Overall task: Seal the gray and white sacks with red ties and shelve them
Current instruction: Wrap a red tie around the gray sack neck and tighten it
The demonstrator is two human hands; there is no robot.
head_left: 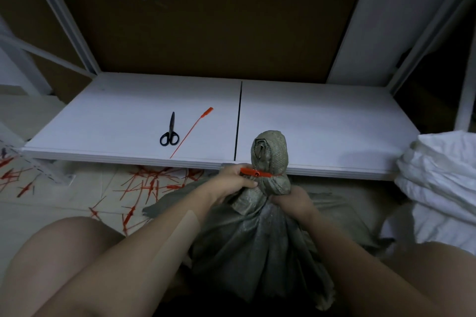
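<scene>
White shelf (322,116) ahead holds scissors (170,131) and a spare tie (191,133). Gray sack (257,252) sits on the floor between the knees, neck bunched. Left hand (231,183) pinches the red tie (255,173) looped round the neck; right hand (291,201) clenches the neck below.

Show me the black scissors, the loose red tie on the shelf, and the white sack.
black scissors (171,129), head view, pivot.
loose red tie (191,133), head view, mid strap.
white sack (438,180), head view, crumpled side.
</scene>
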